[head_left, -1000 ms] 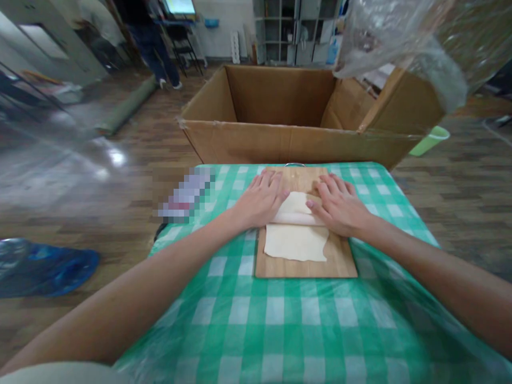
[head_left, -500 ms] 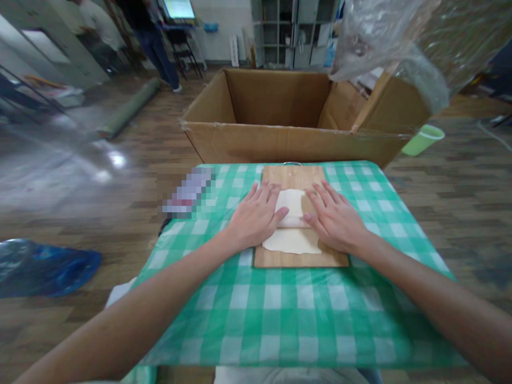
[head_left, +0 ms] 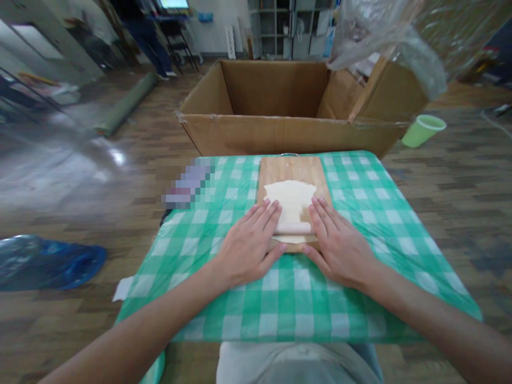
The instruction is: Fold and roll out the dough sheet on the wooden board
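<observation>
Box (head_left: 280, 136) at twelve o'clock, cup (head_left: 423, 129) at two. My left hand (head_left: 248, 248) and right hand (head_left: 340, 248) lie flat, unclenched, on the pin (head_left: 294, 228), now rolled nearer me.

**Plank floor, open box**

Brown plank floor (head_left: 440, 181) shines with a glare (head_left: 116, 157) at left. A big open cardboard box (head_left: 288, 133) stands just beyond the counter (head_left: 360, 202). Grey shelving (head_left: 288, 32) lines the far wall (head_left: 214, 37); a blue plastic bag (head_left: 52, 264) lies at left.

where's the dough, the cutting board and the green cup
dough (head_left: 291, 198), head view, flat middle of the sheet beyond the fingers
cutting board (head_left: 290, 168), head view, bare wood at the far end
green cup (head_left: 423, 130), head view, its side wall, on the floor right of the box
</observation>
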A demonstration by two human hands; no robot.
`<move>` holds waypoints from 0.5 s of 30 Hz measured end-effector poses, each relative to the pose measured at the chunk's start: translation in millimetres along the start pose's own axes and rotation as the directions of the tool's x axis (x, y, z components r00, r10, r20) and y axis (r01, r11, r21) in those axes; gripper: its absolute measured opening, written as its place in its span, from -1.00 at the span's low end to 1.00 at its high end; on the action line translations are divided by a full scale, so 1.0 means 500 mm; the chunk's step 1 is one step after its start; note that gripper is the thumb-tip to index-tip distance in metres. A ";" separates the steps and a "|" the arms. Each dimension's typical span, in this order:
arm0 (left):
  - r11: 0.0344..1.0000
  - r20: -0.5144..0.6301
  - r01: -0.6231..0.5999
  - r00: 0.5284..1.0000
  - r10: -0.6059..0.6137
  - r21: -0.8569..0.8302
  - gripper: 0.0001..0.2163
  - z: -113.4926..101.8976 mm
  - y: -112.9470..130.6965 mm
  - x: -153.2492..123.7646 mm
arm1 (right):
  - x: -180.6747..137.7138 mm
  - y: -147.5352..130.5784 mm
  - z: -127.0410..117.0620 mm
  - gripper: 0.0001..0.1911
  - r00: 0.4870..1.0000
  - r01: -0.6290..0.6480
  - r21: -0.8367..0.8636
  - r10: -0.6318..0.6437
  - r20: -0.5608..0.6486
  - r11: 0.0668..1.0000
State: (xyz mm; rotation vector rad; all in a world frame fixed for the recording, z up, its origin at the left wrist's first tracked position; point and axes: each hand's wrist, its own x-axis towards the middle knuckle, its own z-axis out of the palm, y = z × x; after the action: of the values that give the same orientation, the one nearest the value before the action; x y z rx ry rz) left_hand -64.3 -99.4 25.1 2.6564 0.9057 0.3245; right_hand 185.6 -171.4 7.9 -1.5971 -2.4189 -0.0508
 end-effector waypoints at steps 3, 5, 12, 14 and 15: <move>0.999 0.001 -0.015 1.000 0.015 -0.041 -0.28 -0.002 0.007 -0.016 | -0.018 -0.015 -0.005 -0.08 1.000 -0.012 -0.002 0.012 0.002 1.000; 0.999 0.004 -0.033 0.999 0.033 -0.043 -0.27 -0.004 0.007 -0.022 | -0.025 -0.020 -0.008 -0.05 1.000 -0.013 -0.008 0.013 0.008 1.000; 1.000 0.032 -0.029 0.999 0.030 -0.005 -0.31 -0.010 -0.011 0.007 | 0.001 0.001 -0.014 -0.02 1.000 -0.007 0.046 0.006 0.024 0.999; 1.000 0.028 -0.019 0.999 0.019 -0.005 -0.32 -0.010 -0.021 0.025 | 0.020 0.014 -0.016 -0.06 0.999 -0.013 0.056 0.011 0.038 0.998; 1.000 0.024 -0.012 1.000 0.012 -0.004 -0.33 -0.010 -0.027 0.034 | 0.030 0.021 -0.018 -0.09 0.999 -0.016 0.058 0.013 0.050 0.998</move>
State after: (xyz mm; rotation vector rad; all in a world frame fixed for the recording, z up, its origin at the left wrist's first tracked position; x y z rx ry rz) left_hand -60.1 -77.7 26.9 2.6576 0.8815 0.2960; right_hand 191.3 -154.9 18.7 -1.6086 -2.4223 0.0622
